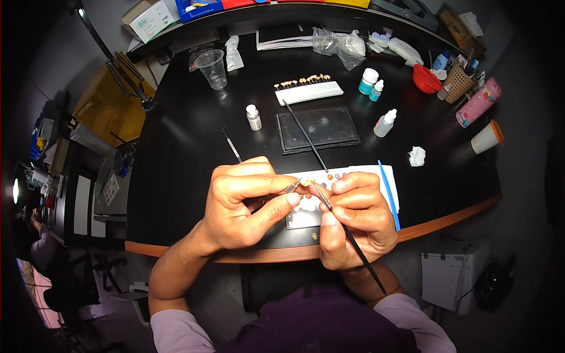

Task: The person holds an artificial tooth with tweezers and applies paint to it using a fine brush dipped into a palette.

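Note:
My left hand [242,203] is closed, pinching a slim metal tool [292,186], perhaps tweezers, between thumb and index finger. At its tip sits a small pale, tooth-like piece [305,182]. A thin brush [357,249] with a long black handle is gripped in my right hand [362,220], its tip touching or very near that piece. Beneath both hands lies a white palette [301,220] with small dabs of coloured paste, partly hidden by my fingers. Another dark-handled brush [306,135] leans across a black slab [341,126] beyond the palette.
A tooth shade guide [309,92], a small bottle [253,117], a dropper bottle [385,123] and a plastic cup [213,69] stand farther back. A metal probe [232,146] lies left, a blue stick [389,197] right. Crumpled tissue [416,156], a red bowl [426,79] and a paper cup [486,137] are rightward.

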### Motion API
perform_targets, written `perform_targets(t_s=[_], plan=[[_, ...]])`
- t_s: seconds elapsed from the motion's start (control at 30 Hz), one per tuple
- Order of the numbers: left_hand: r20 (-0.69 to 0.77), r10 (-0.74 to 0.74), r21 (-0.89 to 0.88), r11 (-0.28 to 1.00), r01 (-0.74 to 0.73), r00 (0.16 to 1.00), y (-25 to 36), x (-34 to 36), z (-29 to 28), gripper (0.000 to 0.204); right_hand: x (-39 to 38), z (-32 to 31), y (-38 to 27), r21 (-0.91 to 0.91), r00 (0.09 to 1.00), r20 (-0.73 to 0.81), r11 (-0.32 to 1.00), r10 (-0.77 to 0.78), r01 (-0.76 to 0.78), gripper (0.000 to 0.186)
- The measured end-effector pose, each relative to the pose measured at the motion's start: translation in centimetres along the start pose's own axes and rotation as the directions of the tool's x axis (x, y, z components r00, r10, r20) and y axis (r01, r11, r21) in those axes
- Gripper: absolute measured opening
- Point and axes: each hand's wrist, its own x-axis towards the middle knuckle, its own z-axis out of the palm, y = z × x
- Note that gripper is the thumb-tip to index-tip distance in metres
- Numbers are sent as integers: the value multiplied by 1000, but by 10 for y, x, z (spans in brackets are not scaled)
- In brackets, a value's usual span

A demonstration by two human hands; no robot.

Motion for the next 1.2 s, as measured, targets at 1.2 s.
perform_targets(t_s=[1.2], plan=[[-3, 16, 16, 1000, -16, 1000, -1, 1, 1, 16, -2, 1, 2, 24, 1000, -27, 1000, 15, -14, 18]])
